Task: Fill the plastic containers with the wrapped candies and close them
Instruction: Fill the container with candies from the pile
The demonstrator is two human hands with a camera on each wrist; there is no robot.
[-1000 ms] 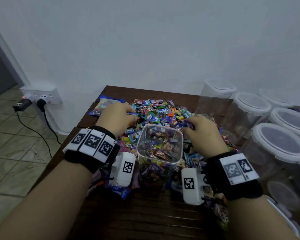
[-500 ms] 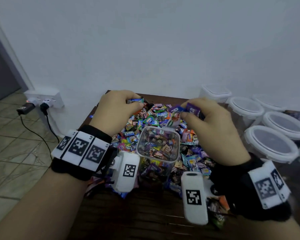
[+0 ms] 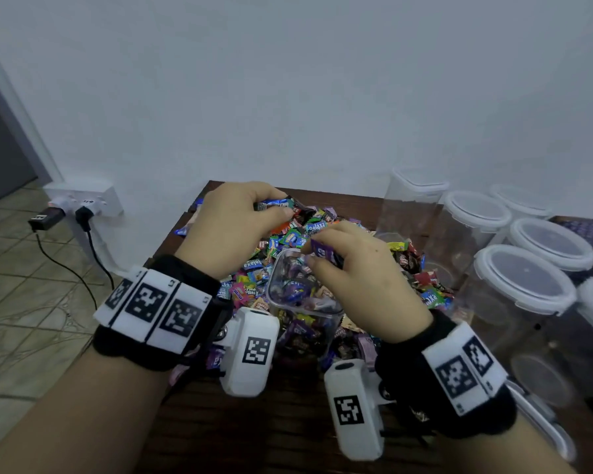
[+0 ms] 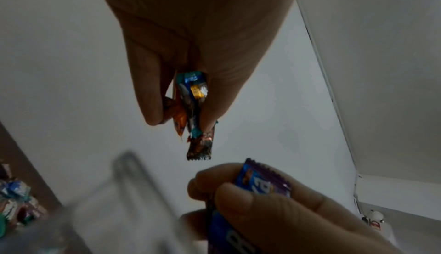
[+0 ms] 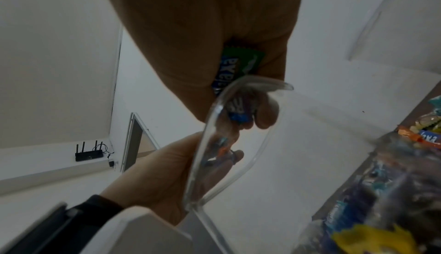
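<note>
Both hands, up from the pile: we carry candies to the open container [image 3: 303, 285]; left hand [image 3: 233, 230] and right hand [image 3: 360, 278] pinching wrappers, drop imminent.

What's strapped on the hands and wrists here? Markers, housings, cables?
Both hands, left hand and right hand, are bare with bare forearms. Each wrist wears a black fabric cuff: the left cuff carries three white plates printed with black square fiducial codes, the right cuff at least two. A white boxy camera housing with its own code hangs under each wrist, left housing and right housing. No cables visible.
</note>
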